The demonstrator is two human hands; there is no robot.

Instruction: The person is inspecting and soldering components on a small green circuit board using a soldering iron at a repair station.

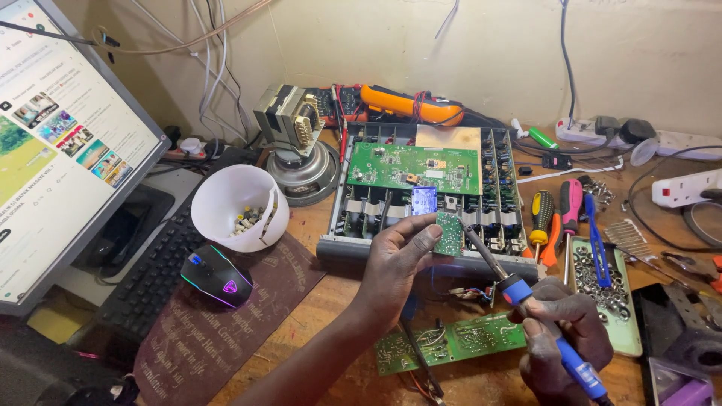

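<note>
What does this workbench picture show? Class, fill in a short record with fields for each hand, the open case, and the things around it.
Left hand: left hand holds a small green board upright in its grip
Right hand: right hand grips a blue soldering iron, tip at the small board
Open case: grey metal case with a large green board inside
Bench front: long green board lying flat
Left side: white cup, mouse, keyboard, screen
Right side: screwdrivers, tray of washers

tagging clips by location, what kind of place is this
Most likely an electronics repair bench. The right hand holds a soldering iron to a small circuit board held by the left hand, over an opened chassis, with screwdrivers nearby.
</note>
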